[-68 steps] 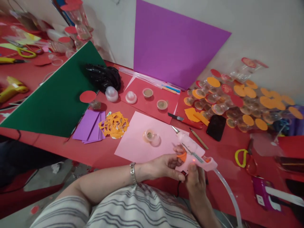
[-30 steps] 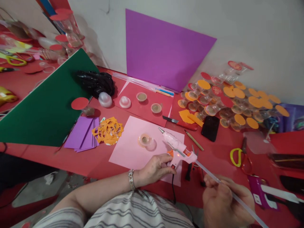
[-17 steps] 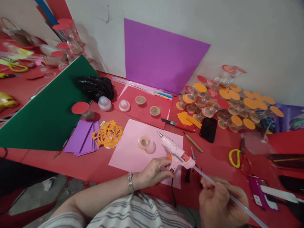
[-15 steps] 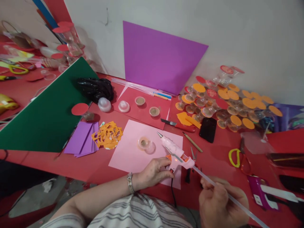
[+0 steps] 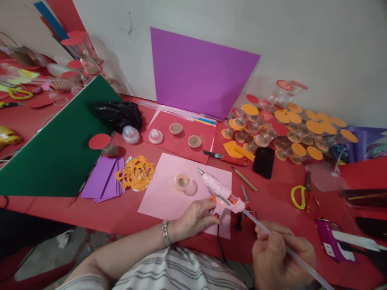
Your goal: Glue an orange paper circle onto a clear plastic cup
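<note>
My left hand [image 5: 198, 217] grips the handle of a pale pink hot glue gun [image 5: 217, 187], whose metal nozzle points up and left. A long translucent glue stick [image 5: 256, 222] runs out of the gun's rear end. My right hand [image 5: 282, 253] is closed around that stick, a short way behind the gun. Just left of the nozzle, a clear plastic piece with a sand-coloured centre [image 5: 182, 182] rests on a pink sheet [image 5: 166, 203]. The gun's black cord hangs down from its handle.
Right of the gun lie a craft knife [image 5: 226, 158], a wooden-handled tool [image 5: 244, 178], a black phone [image 5: 264, 162] and scissors [image 5: 307, 197]. Many small hourglass shapes with orange discs [image 5: 287, 129] crowd the back right. Orange scraps [image 5: 136, 173], purple cards [image 5: 104, 177] and a green board [image 5: 60, 149] stand left.
The view has shifted slightly. Both hands keep their hold on the glue gun and the glue stick, with little visible movement between them.
</note>
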